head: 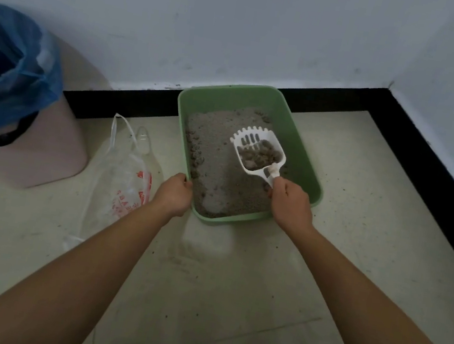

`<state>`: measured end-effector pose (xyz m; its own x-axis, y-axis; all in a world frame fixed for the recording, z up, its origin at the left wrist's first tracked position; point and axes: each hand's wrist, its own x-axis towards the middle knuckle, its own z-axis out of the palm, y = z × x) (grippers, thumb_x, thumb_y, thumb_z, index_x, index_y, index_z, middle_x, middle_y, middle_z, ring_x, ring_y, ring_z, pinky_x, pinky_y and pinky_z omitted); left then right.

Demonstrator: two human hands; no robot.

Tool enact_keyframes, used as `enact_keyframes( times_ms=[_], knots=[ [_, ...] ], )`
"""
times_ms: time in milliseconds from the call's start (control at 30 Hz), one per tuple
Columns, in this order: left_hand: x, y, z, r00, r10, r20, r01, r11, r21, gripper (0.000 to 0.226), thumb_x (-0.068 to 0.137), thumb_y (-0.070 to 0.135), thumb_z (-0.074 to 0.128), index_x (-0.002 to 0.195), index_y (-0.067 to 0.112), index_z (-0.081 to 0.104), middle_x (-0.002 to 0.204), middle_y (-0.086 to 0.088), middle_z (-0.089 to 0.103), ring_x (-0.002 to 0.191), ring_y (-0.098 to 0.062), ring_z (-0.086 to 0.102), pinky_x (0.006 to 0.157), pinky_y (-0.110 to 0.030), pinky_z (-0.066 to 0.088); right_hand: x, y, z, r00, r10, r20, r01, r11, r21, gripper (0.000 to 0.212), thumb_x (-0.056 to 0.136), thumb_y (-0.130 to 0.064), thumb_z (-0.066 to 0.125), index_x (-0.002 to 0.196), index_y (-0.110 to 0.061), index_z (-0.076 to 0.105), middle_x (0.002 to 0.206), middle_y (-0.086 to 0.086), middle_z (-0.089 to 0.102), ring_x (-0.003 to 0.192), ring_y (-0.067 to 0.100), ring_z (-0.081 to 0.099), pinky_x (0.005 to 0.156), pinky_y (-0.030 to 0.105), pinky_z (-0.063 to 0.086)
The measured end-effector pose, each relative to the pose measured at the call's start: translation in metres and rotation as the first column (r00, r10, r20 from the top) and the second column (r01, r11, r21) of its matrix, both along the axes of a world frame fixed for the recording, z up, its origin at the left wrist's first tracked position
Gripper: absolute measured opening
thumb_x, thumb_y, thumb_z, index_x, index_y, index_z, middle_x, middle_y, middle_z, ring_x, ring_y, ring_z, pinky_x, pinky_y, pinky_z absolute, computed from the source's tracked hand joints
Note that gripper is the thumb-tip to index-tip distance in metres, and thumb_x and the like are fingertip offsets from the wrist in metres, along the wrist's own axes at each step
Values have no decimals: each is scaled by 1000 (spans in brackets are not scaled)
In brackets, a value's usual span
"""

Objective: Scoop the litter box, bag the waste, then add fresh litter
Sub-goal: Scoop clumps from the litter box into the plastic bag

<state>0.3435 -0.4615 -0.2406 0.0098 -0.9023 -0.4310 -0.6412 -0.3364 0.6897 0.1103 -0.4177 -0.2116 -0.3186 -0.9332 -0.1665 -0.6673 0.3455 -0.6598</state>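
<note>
Both arms outstretched: left grip holds litter box rim, right grip holds scoop.

Pale walls, black skirting, cream floor, dim light

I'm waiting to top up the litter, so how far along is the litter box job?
Done: one load scooped, brown clumps sit in the white slotted plastic scoop. In hand: the right hand holds the scoop over the green plastic litter box; the left hand grips its rim. Left: more clumps along the left wall, bagging into the clear red-printed plastic bag lying flat, then refilling.
</note>
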Motion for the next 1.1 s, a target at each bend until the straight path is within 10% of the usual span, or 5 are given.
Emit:
enact_keyframes(
  times_ms=[133, 467, 800, 1100],
  knots=[
    [2, 8, -4, 1000, -7, -7, 6, 1000, -18, 29, 103, 26, 35, 106, 4, 53, 103, -25, 62, 95, -44, 61, 80, -50, 54, 1, 9, -5, 995, 57, -83, -53, 997, 53, 42, 97, -35, 34, 68, -12, 52, 71, 10, 58, 65, 24, 50, 57, 32, 34],
    [3, 21, 15, 998, -67, 2, 67, 998, 22, 28, 103, 14, 35, 112, 0, 57, 98, -24, 66, 68, -28, 57, 63, -35, 49, 10, 12, -4, 994, 85, -65, -84, 996, 27, 39, 95, -34, 35, 66, -13, 50, 67, 6, 55, 64, 23, 48, 56, 32, 32],
    [82, -30, 75, 747, -301, 593, 437, 894, -96, 35, 97, 21, 43, 126, 15, 61, 126, -10, 64, 114, -28, 60, 96, -38, 49, 21, 2, 1, 993, 103, -51, -104, 994, -19, 40, 95, -34, 34, 72, -10, 57, 71, 9, 60, 66, 25, 53, 60, 33, 38],
    [149, 18, 9, 803, -79, 591, 123, 992, -34, 65, 89, 31, 63, 144, 9, 36, 141, -21, 42, 126, -39, 45, 100, -48, 44, 27, 12, -7, 992, 106, -65, -106, 994, 1, 40, 94, -35, 36, 72, -11, 59, 69, 6, 60, 66, 24, 55, 58, 32, 39]
  ],
)
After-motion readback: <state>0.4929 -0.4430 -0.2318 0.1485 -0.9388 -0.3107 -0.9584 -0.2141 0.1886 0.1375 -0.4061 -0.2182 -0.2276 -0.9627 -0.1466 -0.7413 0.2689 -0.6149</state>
